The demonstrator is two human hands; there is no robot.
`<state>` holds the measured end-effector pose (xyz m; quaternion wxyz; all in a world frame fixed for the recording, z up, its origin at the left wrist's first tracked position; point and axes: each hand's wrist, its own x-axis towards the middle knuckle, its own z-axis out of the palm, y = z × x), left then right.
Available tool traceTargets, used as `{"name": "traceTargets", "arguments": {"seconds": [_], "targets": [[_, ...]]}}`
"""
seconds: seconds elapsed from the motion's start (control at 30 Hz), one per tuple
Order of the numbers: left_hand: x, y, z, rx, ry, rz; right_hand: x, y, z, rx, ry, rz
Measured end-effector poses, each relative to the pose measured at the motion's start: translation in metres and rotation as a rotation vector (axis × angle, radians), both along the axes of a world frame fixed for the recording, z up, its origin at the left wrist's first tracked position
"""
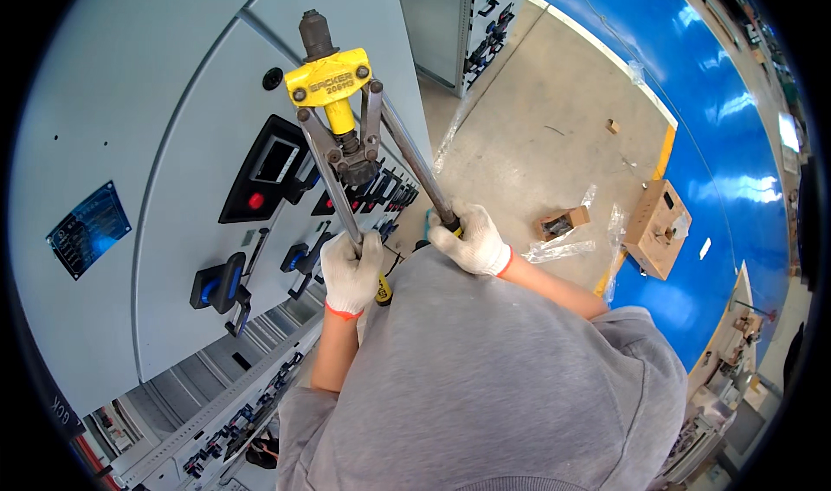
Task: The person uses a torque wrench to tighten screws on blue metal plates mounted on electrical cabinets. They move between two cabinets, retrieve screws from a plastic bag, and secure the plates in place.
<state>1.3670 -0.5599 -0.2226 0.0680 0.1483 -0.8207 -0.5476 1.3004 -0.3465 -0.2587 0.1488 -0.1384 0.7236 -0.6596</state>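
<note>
A two-handed lever riveter (331, 77) with a yellow head and dark nose is held in front of me, its nose pointing away at the top of the view. Its two long metal arms stand a little apart. My left hand (350, 273), in a white knit glove with an orange cuff, is closed around the left arm near its black and yellow grip. Around the right arm's grip, my right hand (472, 242) is closed in a matching glove. Behind the tool stands a grey cabinet panel (186, 188); whether the nose touches it I cannot tell.
The cabinet bears a black meter unit with a red button (256, 201) and a black-and-blue rotary handle (218, 285). An open small carton (561, 223), plastic scraps (563, 250) and a larger cardboard box (658, 230) lie on the floor at right. A blue floor strip (692, 136) curves beyond.
</note>
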Motion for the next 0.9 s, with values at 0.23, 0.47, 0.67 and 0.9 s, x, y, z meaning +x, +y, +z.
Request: {"name": "traceTargets", "arguments": {"seconds": [0.23, 0.47, 0.67, 0.9], "targets": [[-0.011, 0.022, 0.006, -0.060, 0.010, -0.032, -0.037, 0.010, 0.010, 0.157, 0.026, 0.083], [-0.019, 0.015, -0.019, -0.316, -0.326, -0.162, -0.077, 0.015, -0.017, -0.441, -0.464, -0.009], [0.039, -0.022, -0.152, 0.725, -0.564, 0.428, -0.134, 0.068, -0.035, -0.460, -0.184, -0.260], [0.122, -0.014, -0.218, 1.669, -0.455, 0.631, -0.211, 0.132, -0.126, -0.066, -0.384, -0.413]]}}
